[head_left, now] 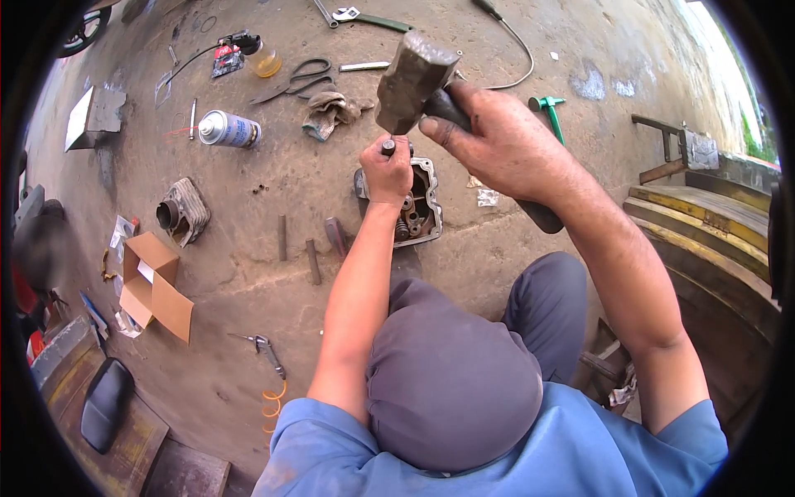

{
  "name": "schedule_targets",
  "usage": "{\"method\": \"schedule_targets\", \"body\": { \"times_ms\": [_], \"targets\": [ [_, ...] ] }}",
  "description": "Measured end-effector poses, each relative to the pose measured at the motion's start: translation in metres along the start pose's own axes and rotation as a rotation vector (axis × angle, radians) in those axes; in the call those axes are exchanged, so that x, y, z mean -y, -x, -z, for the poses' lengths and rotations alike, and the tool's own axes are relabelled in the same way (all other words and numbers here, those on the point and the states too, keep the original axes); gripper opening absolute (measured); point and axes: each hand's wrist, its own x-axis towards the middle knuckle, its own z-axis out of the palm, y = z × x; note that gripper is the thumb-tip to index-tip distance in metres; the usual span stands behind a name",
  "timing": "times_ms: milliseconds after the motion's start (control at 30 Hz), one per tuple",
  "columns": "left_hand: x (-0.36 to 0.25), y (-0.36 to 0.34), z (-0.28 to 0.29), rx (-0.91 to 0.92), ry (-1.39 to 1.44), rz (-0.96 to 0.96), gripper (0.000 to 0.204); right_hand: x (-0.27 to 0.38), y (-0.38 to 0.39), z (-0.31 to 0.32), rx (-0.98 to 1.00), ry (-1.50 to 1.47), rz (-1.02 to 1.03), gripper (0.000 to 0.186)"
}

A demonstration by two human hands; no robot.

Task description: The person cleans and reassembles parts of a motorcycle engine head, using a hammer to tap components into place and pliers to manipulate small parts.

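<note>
My right hand (497, 141) is wrapped round the black handle of a heavy sledgehammer (414, 83). The hammer's worn metal head is raised just above my left hand (386, 176). That left hand is closed around a dark metal rod (387, 147), whose round end shows above the fist. Beneath it, on the ground, lies an open metal engine part (427, 203) with a pale rim and a coil spring inside. My left hand and forearm hide part of it. Whether the rod touches the engine part cannot be seen. Beside my left forearm lies a screwdriver-like handle (336, 237).
On the concrete lie two short rods (313, 262), a finned cylinder (186, 211), a cardboard box (155, 282), a spray can (230, 130), a rag (333, 112), scissors (302, 79), an adjustable wrench (373, 19) and an air gun (267, 352). A green hammer (550, 116) and wooden bench (712, 215) are right.
</note>
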Motion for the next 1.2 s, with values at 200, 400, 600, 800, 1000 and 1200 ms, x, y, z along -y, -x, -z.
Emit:
{"method": "schedule_targets", "body": {
  "times_ms": [200,400,600,800,1000,1200],
  "targets": [
    [0.005,0.002,-0.005,0.032,-0.018,-0.186,0.010,-0.019,-0.008,-0.039,0.116,0.190,-0.031,0.040],
    [0.000,0.001,-0.003,0.024,0.041,-0.014,0.030,0.026,-0.016,0.010,-0.020,0.212,0.046,0.032],
    [0.005,0.001,0.011,0.022,-0.032,-0.004,0.034,0.055,-0.004,0.014,-0.395,0.004,0.507,0.025],
    [0.004,0.017,0.005,0.067,-0.094,-0.138,0.019,-0.038,-0.019,-0.049,-0.075,0.161,0.026,0.037],
    [0.001,0.014,0.010,0.065,0.001,-0.012,0.030,-0.063,0.025,-0.031,-0.038,-0.347,-0.384,0.042],
    [0.004,0.005,0.008,0.118,0.098,0.037,0.038,-0.190,0.068,-0.037,-0.057,-0.497,-0.603,0.038]
  ]
}}
